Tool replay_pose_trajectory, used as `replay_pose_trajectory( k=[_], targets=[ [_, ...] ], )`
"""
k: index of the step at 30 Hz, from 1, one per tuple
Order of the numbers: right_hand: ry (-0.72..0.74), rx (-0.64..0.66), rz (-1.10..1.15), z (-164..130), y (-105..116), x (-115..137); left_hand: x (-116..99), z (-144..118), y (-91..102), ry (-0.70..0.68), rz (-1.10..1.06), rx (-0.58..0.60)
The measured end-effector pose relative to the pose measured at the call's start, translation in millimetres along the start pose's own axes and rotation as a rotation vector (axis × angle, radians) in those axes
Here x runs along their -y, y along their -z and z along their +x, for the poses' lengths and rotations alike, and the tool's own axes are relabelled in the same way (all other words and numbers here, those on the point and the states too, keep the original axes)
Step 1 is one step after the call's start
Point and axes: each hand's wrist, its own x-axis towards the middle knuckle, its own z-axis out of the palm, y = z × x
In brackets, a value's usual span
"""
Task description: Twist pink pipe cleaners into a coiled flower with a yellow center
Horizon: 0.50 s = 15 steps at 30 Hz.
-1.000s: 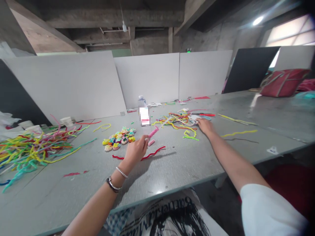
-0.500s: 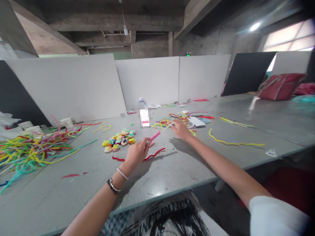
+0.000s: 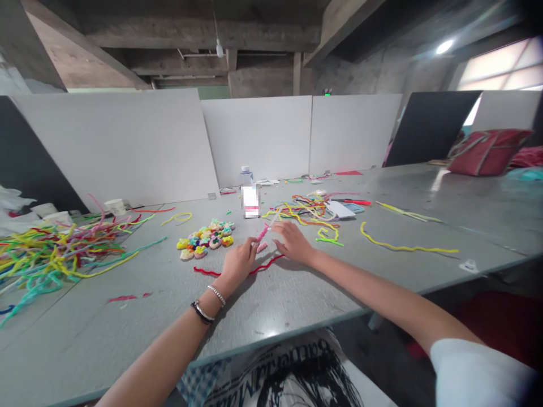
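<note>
Two hands, left hand pinching a pink stem, right hand spread, over grey table before white partitions

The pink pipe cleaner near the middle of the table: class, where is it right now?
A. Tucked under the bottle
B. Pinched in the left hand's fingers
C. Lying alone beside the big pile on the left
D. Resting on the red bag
B: the left hand pinches the pink pipe cleaner at its fingertips, raised off the table, with the right hand just beside it.
</note>
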Motion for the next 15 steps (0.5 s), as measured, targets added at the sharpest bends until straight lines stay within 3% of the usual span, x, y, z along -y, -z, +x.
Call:
replay_pose_trajectory(
  k=[2,4,9,15],
  targets=[
    [-0.12,-0.091,-0.042,-1,-1,-7,0,0,0.9,0.015,-0.019,-0.003],
    [-0.174,-0.1,-0.067,-2,-4,-12,0,0,0.8,0.017,-0.027,0.005],
    [-0.182,-0.012,-0.081,-5,-9,-14,0,-1,-1.5,0.025,-0.045,0.013],
    [-0.175,0.126,-0.157,-2,-3,-5,10,4,-5.2,0.008,-0.023,-0.092]
  ],
)
